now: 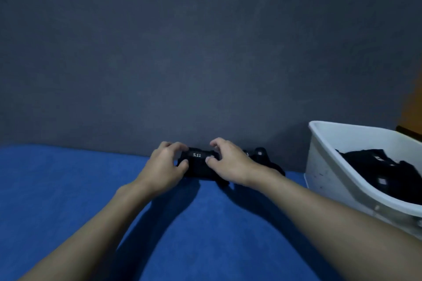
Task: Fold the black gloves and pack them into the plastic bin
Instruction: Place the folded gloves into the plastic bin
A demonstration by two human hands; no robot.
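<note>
Hands close together at the far edge of the blue cloth surface (68,189): my left hand (167,164) and right hand (228,164) both grip the black fabric glove (198,163), fingers curled over its top and thumbs pinching its near side, one hand at each end. The glove lies bunched on the cloth just before the dark grey wall (205,52), its long axis running left to right across my view. Its white "5.11" mark faces up and reads upright to me. A second black glove (260,154) sits just behind my right wrist. The white plastic bin (324,166) stands to the right, tilted, holding more black gloves (376,164).
</note>
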